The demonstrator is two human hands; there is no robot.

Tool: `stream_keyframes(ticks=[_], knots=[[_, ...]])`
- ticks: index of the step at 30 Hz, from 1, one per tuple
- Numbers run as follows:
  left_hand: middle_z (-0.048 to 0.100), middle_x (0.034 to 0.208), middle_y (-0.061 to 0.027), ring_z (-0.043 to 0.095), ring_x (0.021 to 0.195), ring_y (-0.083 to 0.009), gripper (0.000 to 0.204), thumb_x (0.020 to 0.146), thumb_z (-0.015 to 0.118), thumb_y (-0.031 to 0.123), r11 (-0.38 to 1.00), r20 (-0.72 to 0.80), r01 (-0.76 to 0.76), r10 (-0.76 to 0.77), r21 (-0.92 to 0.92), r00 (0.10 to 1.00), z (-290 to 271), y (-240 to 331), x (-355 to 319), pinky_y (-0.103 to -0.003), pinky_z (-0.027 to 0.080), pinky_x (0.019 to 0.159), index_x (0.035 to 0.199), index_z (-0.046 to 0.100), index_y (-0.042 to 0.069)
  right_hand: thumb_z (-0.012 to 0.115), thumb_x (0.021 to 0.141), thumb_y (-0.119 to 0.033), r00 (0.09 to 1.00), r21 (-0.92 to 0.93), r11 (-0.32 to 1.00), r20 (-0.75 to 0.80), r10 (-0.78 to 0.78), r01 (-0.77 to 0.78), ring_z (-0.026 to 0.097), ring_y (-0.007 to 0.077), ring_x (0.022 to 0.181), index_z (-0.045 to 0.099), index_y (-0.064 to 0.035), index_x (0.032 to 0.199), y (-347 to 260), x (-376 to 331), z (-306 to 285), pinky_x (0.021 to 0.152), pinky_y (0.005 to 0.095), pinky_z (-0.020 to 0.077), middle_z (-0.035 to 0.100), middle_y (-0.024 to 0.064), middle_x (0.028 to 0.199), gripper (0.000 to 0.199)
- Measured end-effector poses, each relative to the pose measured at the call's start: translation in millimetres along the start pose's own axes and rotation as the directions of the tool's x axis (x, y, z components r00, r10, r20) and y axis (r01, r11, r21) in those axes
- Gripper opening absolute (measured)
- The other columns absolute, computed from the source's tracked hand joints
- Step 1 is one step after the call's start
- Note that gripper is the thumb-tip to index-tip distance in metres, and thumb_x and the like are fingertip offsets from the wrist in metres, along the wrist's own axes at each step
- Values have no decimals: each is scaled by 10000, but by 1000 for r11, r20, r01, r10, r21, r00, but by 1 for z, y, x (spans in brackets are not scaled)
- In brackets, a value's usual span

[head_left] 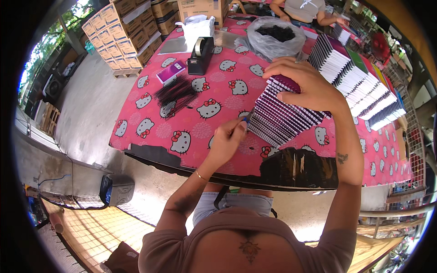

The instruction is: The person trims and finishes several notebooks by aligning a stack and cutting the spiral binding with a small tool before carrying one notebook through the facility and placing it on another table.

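My left hand [229, 138] is closed around a small blue-handled tool [247, 119] with a metal tip; its exact kind is mostly hidden by my fingers. That tip meets the left edge of a stack of spiral notebooks [284, 116], whose dark coils and white page edges face me. Over the top of this stack lies my right hand [314, 84], fingers curved along the purple top cover and thumb pressing the near side. Loose black plastic binding coils [175, 94] lie in a pile to the left, below a small purple-covered notebook [172, 71].
A black tape dispenser [200, 57] stands behind the coils. Further back is a clear plastic bag [275, 38] of black coils. Tall notebook stacks [355, 75] line the right. Boxes [120, 34] rise beyond the pink table [218, 109]; another person [305, 11] is across it.
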State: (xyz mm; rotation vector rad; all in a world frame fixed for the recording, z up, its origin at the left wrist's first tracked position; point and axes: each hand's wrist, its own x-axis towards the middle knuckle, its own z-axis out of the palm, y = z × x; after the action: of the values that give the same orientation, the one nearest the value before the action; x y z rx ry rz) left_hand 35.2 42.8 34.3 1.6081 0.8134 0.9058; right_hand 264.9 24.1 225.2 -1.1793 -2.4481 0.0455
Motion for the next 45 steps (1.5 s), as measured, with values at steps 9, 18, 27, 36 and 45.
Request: stream_keyframes(ticks=[9, 18, 27, 36, 45], knots=[[680, 930, -130, 690, 792, -198, 423, 972, 538, 331, 847, 127, 246, -212, -471, 969, 0, -3, -9, -317, 569, 722, 1180, 600, -31, 667, 755, -158, 985, 37, 992, 124, 117, -122, 460, 269, 1263, 582, -97, 1197, -1, -3, -5, 1054, 427, 297, 554, 73, 1260, 454], [672, 851, -87, 656, 721, -158, 428, 972, 539, 332, 1000, 79, -15, 14, 8, 997, -8, -1, 3, -281, 557, 704, 1182, 603, -35, 665, 734, -149, 1000, -6, 1000, 3, 16, -16, 552, 301, 1088, 594, -56, 1105, -1, -1, 0, 944, 409, 417, 607, 101, 1088, 389], [677, 851, -80, 610, 640, -142, 417, 970, 553, 273, 879, 173, 285, -235, -382, 956, -7, 12, 4, -289, 501, 635, 1217, 576, -62, 662, 741, -163, 999, -16, 999, 10, 31, -30, 543, 296, 1100, 592, -70, 1117, 3, -2, 0, 959, 419, 400, 604, 94, 1103, 394], [679, 926, -185, 699, 819, -287, 390, 953, 547, 283, 988, 37, -103, 99, 112, 994, -8, 16, -2, -362, 580, 759, 1142, 590, -56, 665, 738, -160, 1000, -18, 1000, 6, 14, -14, 546, 295, 1097, 594, -60, 1106, 1, -1, 1, 957, 411, 403, 608, 94, 1098, 388], [668, 873, -162, 696, 804, -293, 366, 977, 505, 260, 743, 209, 348, -279, -572, 937, 7, -13, -6, -387, 593, 747, 1138, 564, -63, 662, 741, -163, 1000, -10, 1000, 5, 22, -22, 544, 289, 1106, 593, -64, 1107, 0, -1, 1, 960, 410, 403, 605, 91, 1104, 385]])
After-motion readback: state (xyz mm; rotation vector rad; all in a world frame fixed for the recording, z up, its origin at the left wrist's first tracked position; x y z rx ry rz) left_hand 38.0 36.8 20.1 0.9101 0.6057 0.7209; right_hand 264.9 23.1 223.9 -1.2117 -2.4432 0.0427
